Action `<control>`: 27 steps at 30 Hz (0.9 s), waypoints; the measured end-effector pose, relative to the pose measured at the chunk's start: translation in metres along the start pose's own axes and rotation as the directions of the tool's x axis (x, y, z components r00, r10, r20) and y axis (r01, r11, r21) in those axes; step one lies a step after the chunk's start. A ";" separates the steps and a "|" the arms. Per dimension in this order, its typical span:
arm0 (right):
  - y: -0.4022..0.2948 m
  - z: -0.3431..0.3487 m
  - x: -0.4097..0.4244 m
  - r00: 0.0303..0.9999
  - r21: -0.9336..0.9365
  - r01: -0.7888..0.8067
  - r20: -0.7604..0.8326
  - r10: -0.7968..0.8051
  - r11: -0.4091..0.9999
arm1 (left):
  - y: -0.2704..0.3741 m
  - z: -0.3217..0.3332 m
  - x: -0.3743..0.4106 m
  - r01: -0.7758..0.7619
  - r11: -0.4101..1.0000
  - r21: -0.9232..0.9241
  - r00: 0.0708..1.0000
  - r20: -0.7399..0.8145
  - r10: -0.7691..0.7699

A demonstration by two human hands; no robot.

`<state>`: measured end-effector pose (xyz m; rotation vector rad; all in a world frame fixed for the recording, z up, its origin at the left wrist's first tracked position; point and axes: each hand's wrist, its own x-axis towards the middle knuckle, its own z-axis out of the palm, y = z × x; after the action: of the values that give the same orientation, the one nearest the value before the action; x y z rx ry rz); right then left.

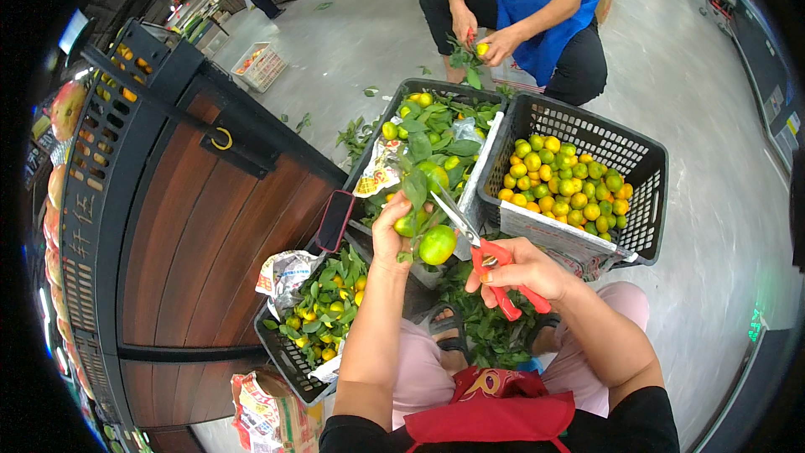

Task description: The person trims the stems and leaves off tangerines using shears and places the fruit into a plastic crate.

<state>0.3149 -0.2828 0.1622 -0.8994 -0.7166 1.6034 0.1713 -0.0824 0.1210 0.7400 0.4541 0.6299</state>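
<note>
My left hand [391, 231] grips a leafy sprig of green-yellow mandarins [438, 245], held up over the crates. My right hand [531, 269] is closed around the red handles of pruning snips [466, 224]. The blades are slightly apart, their tips beside the upper fruit of the sprig. Behind the sprig stands a black plastic crate [454, 85] of mandarins with leaves and stems on. To its right, another black crate [582, 114] holds loose mandarins without leaves. A third crate [283, 370] of leafy mandarins sits at lower left.
Cut leaves [494, 327] lie on the floor between my feet. A phone [335, 221] rests near the left crates, beside a wood-panelled display stand [207, 239]. Opposite, a person in a blue apron [546, 6] also trims a mandarin. A white basket [267, 72] stands farther back.
</note>
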 end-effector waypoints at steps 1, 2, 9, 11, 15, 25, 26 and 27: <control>0.000 -0.003 -0.002 1.000 -0.007 -0.008 -0.006 0.008 1.000 | -0.001 0.001 0.001 0.008 1.000 -0.022 1.000 0.012 -0.008; 0.000 -0.005 -0.004 1.000 -0.014 -0.016 -0.014 0.016 1.000 | -0.002 0.004 0.002 0.016 0.999 -0.044 1.000 0.025 -0.015; -0.005 -0.014 -0.024 0.995 0.076 -0.096 0.012 0.096 0.992 | -0.013 0.010 0.011 0.210 0.955 -0.212 0.954 0.257 -0.153; -0.006 -0.018 -0.030 0.995 0.087 -0.101 0.004 0.101 0.991 | -0.020 0.015 0.013 0.304 0.900 -0.313 0.918 0.350 -0.188; -0.006 -0.018 -0.038 0.992 0.139 -0.098 -0.070 0.109 0.985 | -0.036 0.023 0.021 0.361 0.864 -0.350 0.892 0.399 -0.212; -0.004 -0.023 -0.047 0.976 0.455 -0.027 -0.179 0.122 0.890 | -0.082 0.046 0.038 -0.164 0.964 0.208 0.981 0.135 0.137; -0.006 -0.028 -0.049 0.982 0.501 -0.019 -0.153 0.110 0.865 | -0.085 0.043 0.039 -0.173 0.952 0.252 0.979 0.147 0.139; -0.006 -0.032 -0.050 0.983 0.484 0.011 -0.165 0.079 0.875 | -0.087 0.051 0.039 -0.172 0.962 0.212 0.974 0.185 0.133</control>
<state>0.3502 -0.3305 0.1595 -0.6733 -0.1516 1.6061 0.2606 -0.1305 0.0844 1.0457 0.3164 0.6601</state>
